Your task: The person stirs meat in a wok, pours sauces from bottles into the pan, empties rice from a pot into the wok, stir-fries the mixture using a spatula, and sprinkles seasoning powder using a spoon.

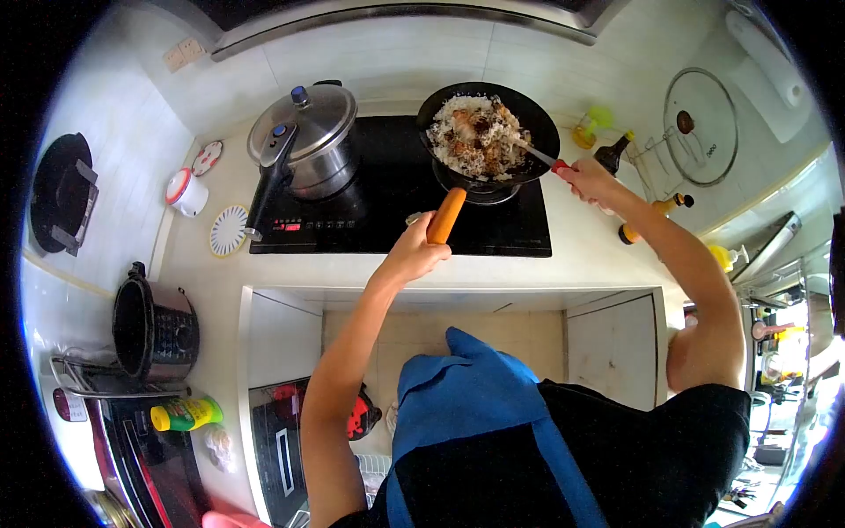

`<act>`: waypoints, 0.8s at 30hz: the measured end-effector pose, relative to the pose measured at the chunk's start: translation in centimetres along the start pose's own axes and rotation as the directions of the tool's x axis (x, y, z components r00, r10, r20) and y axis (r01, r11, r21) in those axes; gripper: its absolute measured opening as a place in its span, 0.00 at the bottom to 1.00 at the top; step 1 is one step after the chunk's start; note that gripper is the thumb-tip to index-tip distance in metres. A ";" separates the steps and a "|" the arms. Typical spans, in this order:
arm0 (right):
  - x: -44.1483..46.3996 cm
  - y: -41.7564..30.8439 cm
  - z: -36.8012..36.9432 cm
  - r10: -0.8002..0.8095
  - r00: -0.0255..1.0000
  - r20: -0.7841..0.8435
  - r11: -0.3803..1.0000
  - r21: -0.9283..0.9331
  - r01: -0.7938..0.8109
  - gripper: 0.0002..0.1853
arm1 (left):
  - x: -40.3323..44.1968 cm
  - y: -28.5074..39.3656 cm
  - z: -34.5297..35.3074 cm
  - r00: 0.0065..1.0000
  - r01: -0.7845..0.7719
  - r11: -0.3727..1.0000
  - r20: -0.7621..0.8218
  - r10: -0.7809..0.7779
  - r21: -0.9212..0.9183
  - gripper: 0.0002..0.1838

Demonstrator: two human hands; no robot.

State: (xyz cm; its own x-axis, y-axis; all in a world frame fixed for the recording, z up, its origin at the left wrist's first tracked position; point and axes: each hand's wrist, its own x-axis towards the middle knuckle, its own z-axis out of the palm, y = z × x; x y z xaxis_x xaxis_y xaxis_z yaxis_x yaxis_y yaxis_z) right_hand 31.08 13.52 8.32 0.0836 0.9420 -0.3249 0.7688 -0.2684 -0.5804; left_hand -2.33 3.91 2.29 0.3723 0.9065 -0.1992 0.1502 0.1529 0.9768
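Note:
A black wok (543, 119) stands on the right side of the black cooktop (387, 202). White rice (458, 158) with brown pieces and dark sauce fills much of it. My left hand (414, 251) is closed around the wok's orange-brown handle (447, 216), which points toward me. In my right hand (591, 182) is a spatula (539, 154) with a red grip and a metal shaft. The spatula's far end is down in the rice, so its blade is hidden.
A pressure cooker (304, 141) stands left of the wok, its long handle jutting frontward. Right of the cooktop are a dark sauce bottle (613, 154), a yellow-capped oil container (584, 135) and an orange bottle (656, 216). A glass lid (701, 123) leans in a rack. An open rice cooker (158, 326) sits left.

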 end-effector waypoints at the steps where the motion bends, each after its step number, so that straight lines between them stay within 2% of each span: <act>1: 0.2 -0.2 -0.7 -0.032 0.999 -0.003 0.995 -0.097 0.032 0.22 | 0.0 -0.1 0.0 1.000 0.000 1.000 0.005 0.000 0.000 0.33; 2: 0.9 -0.1 -1.2 -0.027 1.000 -0.005 0.995 -0.095 0.026 0.22 | -0.1 -0.2 0.0 1.000 0.024 1.000 0.006 -0.024 -0.017 0.34; 3: 1.1 -0.8 -1.6 -0.233 0.970 -0.064 0.908 -0.370 0.194 0.22 | 0.0 -0.3 0.0 0.999 0.046 0.998 0.005 -0.046 -0.034 0.35; 4: 0.9 -1.3 -1.8 -0.438 0.897 -0.061 0.720 -0.622 0.309 0.23 | 0.2 -0.6 0.0 0.999 0.043 0.999 0.008 -0.043 -0.034 0.35; 5: 0.7 -1.7 -2.4 -0.372 0.926 -0.068 0.746 -0.616 0.254 0.21 | 0.5 -1.0 0.0 1.000 0.011 1.000 -0.008 -0.011 0.000 0.36; 6: -0.3 -3.1 -2.7 -0.372 0.925 -0.070 0.745 -0.617 0.253 0.21 | 0.7 -1.3 0.0 0.999 -0.021 0.999 -0.026 0.022 0.034 0.37; 8: -1.7 -5.0 -3.1 -0.519 0.854 -0.019 0.500 -0.817 0.286 0.14 | 0.5 -1.0 0.0 1.000 -0.011 1.000 -0.019 0.011 0.017 0.38; 9: -2.2 -5.9 -3.6 -0.518 0.855 -0.018 0.499 -0.818 0.286 0.14 | 0.5 -0.9 0.0 1.000 0.000 1.000 -0.013 0.000 0.001 0.38; 11: -2.2 -7.7 -4.7 -0.593 0.802 0.071 0.194 -0.954 0.228 0.07 | 0.5 -0.9 0.0 1.000 0.010 1.000 -0.018 -0.010 -0.001 0.38; 12: -2.3 -8.7 -4.9 -0.594 0.801 0.073 0.193 -0.954 0.230 0.07 | 0.5 -0.9 0.1 1.000 0.020 1.000 -0.024 -0.020 -0.003 0.38; 14: -2.1 -10.5 -4.9 -0.597 0.790 0.142 -0.004 -0.985 0.174 0.05 | 0.4 -0.8 0.1 0.999 0.025 1.000 -0.035 -0.025 0.008 0.37; 15: -1.1 -10.7 -4.9 -0.601 0.786 0.145 -0.008 -0.984 0.176 0.05 | 0.4 -0.8 0.1 0.999 0.029 0.999 -0.046 -0.028 0.019 0.36; 17: 1.7 -11.1 -4.6 -0.656 0.712 0.250 -0.183 -0.968 0.171 0.04 | 0.3 -0.6 0.2 0.999 0.022 1.000 -0.044 -0.022 0.002 0.35; 24: 9.9 -13.5 -3.6 -0.712 0.583 0.390 -0.369 -0.915 0.162 0.04 | 0.2 -0.5 0.4 0.995 0.031 0.999 -0.096 -0.026 0.045 0.33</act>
State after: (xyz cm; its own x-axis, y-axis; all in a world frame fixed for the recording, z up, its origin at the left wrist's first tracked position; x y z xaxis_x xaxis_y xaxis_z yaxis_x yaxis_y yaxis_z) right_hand 23.85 27.16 15.65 -0.7466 0.6619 -0.0674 0.3104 0.4362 0.8446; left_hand -2.01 3.86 1.75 0.2790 0.9356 -0.2163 0.2028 0.1627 0.9656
